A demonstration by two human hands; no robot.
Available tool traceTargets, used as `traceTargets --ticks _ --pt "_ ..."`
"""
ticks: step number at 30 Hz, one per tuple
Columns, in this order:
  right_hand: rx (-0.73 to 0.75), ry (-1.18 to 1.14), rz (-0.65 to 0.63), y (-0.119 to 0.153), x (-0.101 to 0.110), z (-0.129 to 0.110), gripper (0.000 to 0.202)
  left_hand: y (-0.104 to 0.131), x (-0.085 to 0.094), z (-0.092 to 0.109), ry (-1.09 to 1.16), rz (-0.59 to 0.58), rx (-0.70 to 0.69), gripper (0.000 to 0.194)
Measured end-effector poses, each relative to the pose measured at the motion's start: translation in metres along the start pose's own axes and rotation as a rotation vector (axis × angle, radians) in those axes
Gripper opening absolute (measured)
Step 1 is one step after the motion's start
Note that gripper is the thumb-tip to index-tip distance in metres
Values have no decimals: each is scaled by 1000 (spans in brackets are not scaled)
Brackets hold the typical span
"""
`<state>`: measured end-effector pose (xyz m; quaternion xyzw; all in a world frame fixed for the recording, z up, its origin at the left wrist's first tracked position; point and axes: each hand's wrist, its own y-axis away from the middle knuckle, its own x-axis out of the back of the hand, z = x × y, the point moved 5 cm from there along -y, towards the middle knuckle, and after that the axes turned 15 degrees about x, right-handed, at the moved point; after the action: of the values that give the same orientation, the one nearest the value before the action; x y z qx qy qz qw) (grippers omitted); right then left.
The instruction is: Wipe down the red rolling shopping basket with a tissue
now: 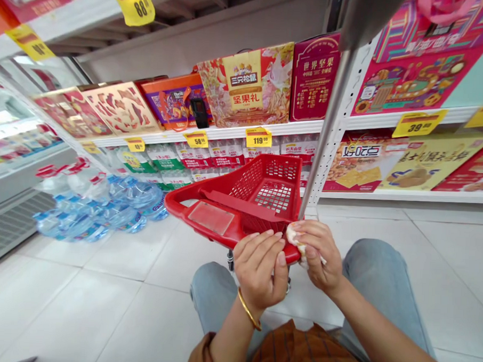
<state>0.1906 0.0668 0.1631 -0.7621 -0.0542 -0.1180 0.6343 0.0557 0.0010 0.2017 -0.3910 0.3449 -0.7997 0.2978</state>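
From my head camera, looking forward and down, I see the red basket (pixel 235 237) straight ahead, on the far side of my hands, between me and the lower shelf (pixel 227 132). It stands above the floor (pixel 100 292), with a caster (pixel 230 259) showing underneath. Its near rim slants: the left end lies farther off, and the right corner comes closest to me, so both hands meet at that corner. The perforated body opens away toward the shelf. A metal pole (pixel 327 131) rises from just beside the corner and leaves the view at the top.

My left hand (pixel 259 267), with a gold bracelet (pixel 249 310) at the wrist, is curled on the near rim, fingers laid over it and the thumb on my side, so it grips the basket just left of the corner. My right hand (pixel 320 254) is the nearer one to the pole's foot; it is partly closed, pinching a crumpled white cloth (pixel 293 235) between fingers and thumb and pressing it at the corner. Whether it is fabric or paper I cannot tell. The two hands are close together, and my jeans (pixel 381 283) show on either side of them.
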Motion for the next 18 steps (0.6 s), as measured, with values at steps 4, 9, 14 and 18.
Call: traceTargets --ticks 4,9,14,18 --pt "-54 102 12 9 2 11 25 -1 -1 -1 0 3 -17 23" --pt "-53 174 31 12 5 11 25 -1 -4 -4 -1 -16 -32 22" --pt "-41 75 8 -4 6 -5 30 1 -4 -3 5 -8 -26 22" --pt "34 -17 -32 -8 0 -13 27 2 -1 -2 2 -1 -21 22"
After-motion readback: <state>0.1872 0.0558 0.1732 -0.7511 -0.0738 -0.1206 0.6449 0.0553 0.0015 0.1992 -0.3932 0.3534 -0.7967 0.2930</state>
